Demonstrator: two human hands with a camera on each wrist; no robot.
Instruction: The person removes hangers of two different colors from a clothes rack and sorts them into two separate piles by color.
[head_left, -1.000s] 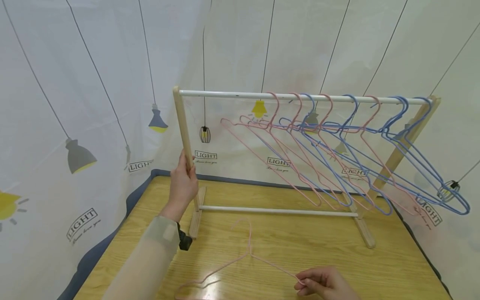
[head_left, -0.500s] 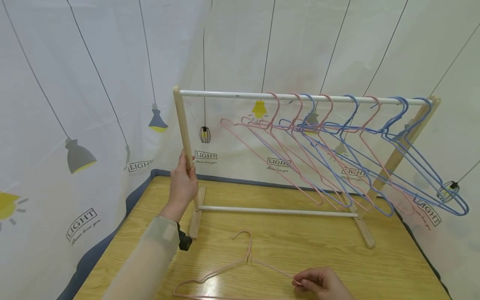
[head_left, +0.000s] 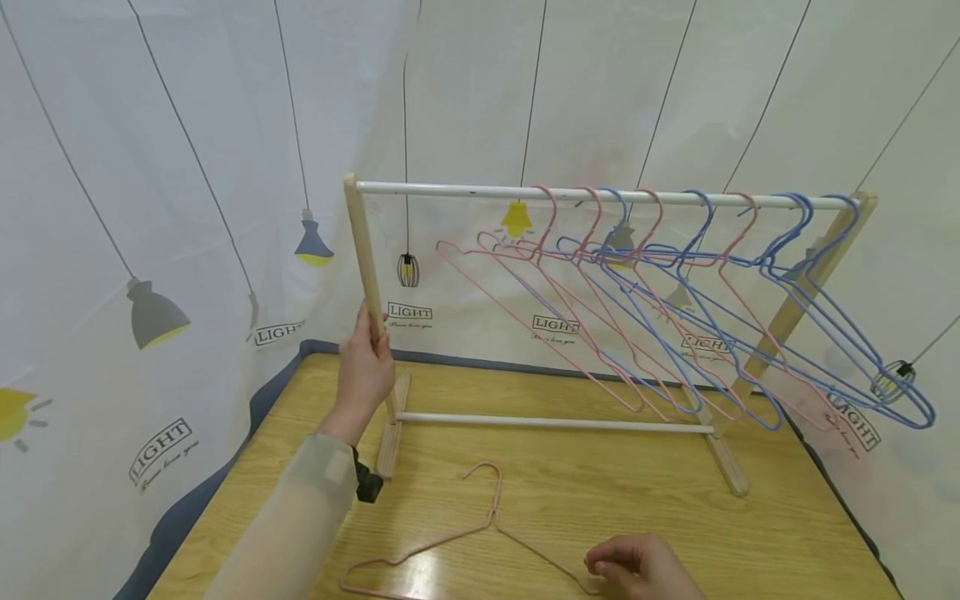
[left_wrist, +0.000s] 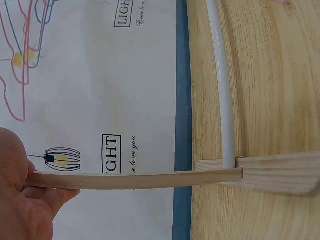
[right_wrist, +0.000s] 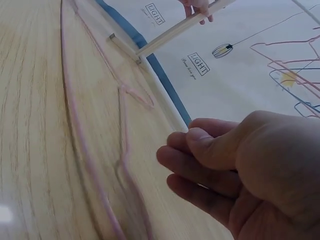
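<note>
My left hand (head_left: 365,371) grips the left wooden post (head_left: 362,250) of a clothes rack. In the left wrist view, the thumb and fingers close round that post (left_wrist: 140,180). On the table below the rack lies a pink wire hanger (head_left: 497,492), its hook pointing toward the rack. Just beside the hanger's right end hovers my right hand (head_left: 637,567), fingers loosely bent. The right wrist view shows nothing between its fingertips and the pink hanger (right_wrist: 90,167) flat on the wood, apart from the hand.
Several pink hangers (head_left: 543,258) and blue hangers (head_left: 817,287) hang from the white top rail (head_left: 450,189), mostly toward the right. A lower white bar (head_left: 555,422) joins the rack's feet. Behind the wooden table (head_left: 277,467) hangs a lamp-print curtain (head_left: 202,167).
The right hand has lowered the pink hanger onto the table and let go of it. The left hand keeps its hold on the post.
</note>
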